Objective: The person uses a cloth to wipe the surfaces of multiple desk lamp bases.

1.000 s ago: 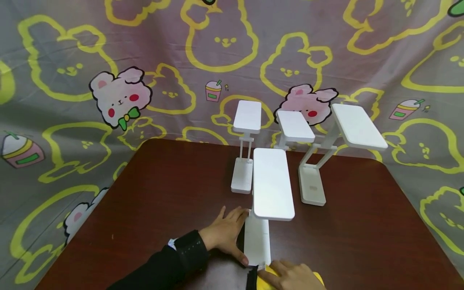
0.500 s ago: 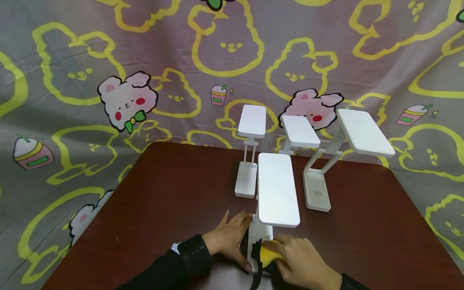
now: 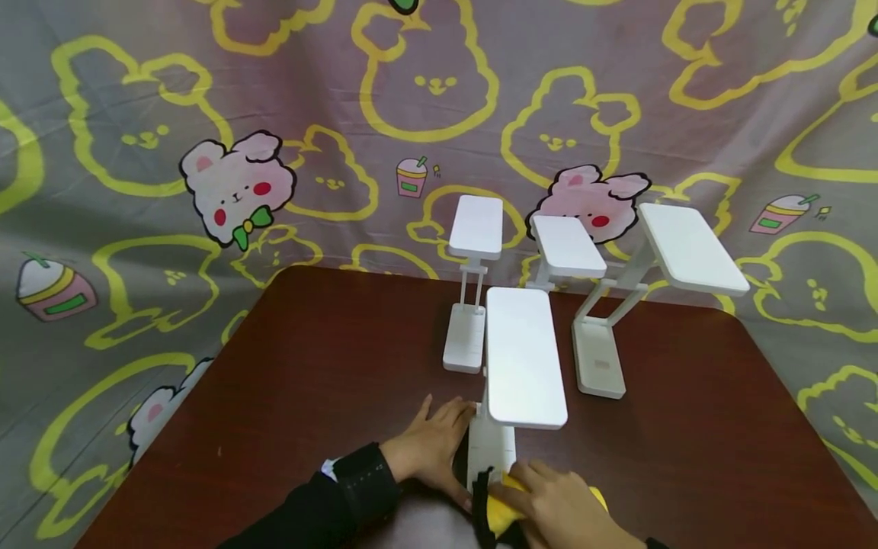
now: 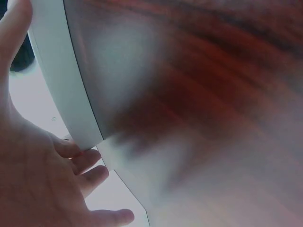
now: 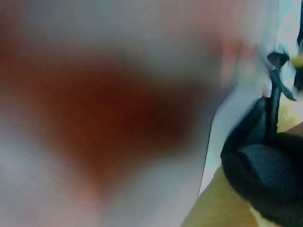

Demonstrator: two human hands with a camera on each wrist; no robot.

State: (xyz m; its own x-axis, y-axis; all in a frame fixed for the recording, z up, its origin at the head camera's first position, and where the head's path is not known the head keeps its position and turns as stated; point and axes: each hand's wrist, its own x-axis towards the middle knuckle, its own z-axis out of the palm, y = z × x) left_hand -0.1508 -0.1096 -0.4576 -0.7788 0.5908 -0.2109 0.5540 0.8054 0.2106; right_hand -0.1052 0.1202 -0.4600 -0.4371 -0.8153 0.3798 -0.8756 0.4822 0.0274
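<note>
A white folding desk lamp (image 3: 524, 358) with a flat rectangular head stands near the table's front edge. My left hand (image 3: 432, 450) holds its base (image 3: 491, 444) from the left, fingers at the far end and thumb towards the near end. In the left wrist view, the fingertips of this hand (image 4: 42, 179) curl at the white base edge (image 4: 59, 61). Bunched in my right hand (image 3: 565, 507) is a yellow and black cloth (image 3: 503, 512), which covers the near end of the base. The right wrist view shows black folds of the cloth (image 5: 265, 179) beside the white base.
Behind stand three similar white lamps: one at the left (image 3: 465, 335), one partly hidden in the middle (image 3: 569, 245), one at the right (image 3: 598, 358). The dark brown table (image 3: 329, 343) meets a patterned fabric backdrop (image 3: 315, 69) at its far edge.
My right hand moved the cloth forward onto the lamp's base, then drew it back towards the near end. The left hand keeps its hold on the base; the camera view shifted slightly.
</note>
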